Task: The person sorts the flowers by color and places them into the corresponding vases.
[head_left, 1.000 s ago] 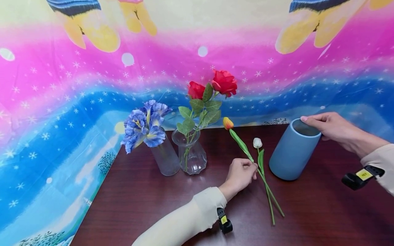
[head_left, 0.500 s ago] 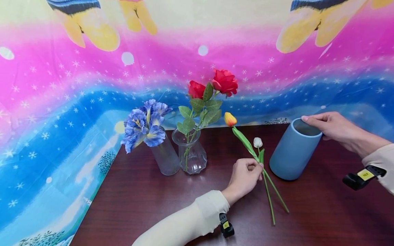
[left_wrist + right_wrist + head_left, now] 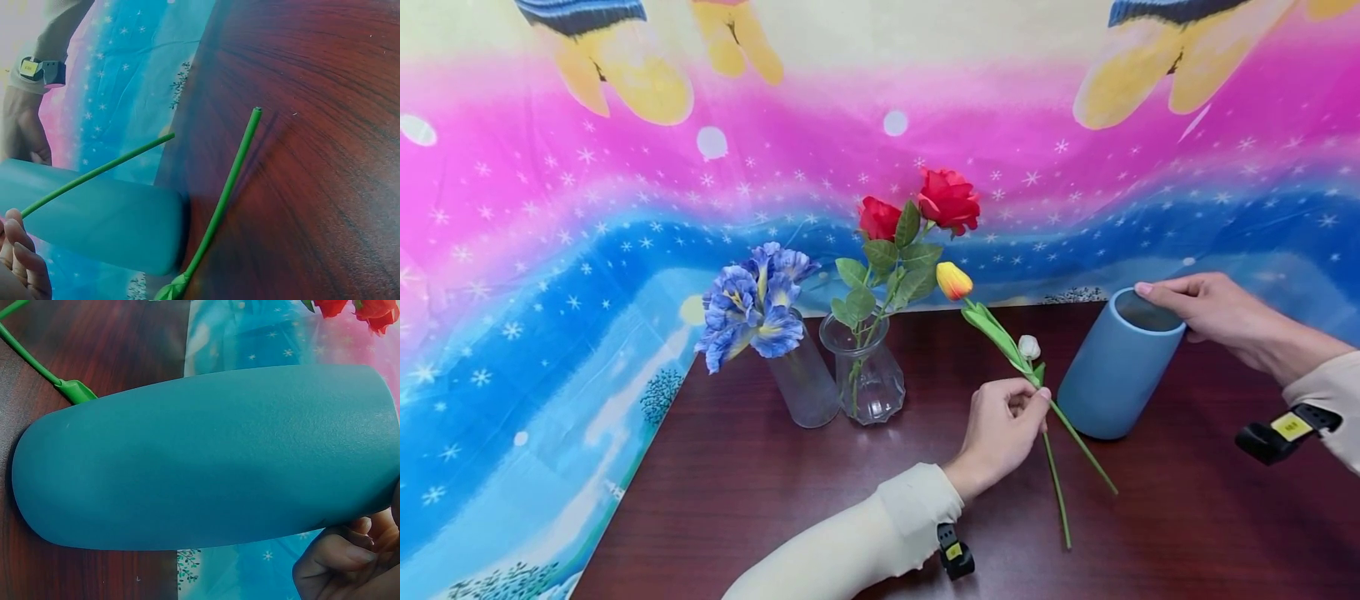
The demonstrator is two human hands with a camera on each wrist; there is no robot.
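In the head view, the left hand [image 3: 1006, 425] is reaching in from the bottom edge to just right of centre, its fingers pinching the stem of a yellow-orange tulip [image 3: 998, 333]. The tulip is slanting from its bloom, just above centre, past the fingers to its bare stem end at lower right. A white tulip [image 3: 1029, 347] is lying on the dark wood-grained counter [image 3: 1187, 517], its stem passing by the left hand and running toward the lower right of centre.

The right hand [image 3: 1232, 317] is coming in from the right edge, its thumb and fingers pinching the rim of a blue vase [image 3: 1116, 375]. The vase is standing on the counter at centre right, just beside the tulips. In the left wrist view, the held stem is crossing in front of the vase at centre left.

Left of centre in the head view, a clear glass vase [image 3: 880, 392] is holding two red roses [image 3: 949, 202], and beside it a frosted vase [image 3: 805, 387] is carrying blue irises [image 3: 748, 308]. A pink-and-blue printed cloth [image 3: 820, 133] is hanging behind, filling the upper part of the frame.
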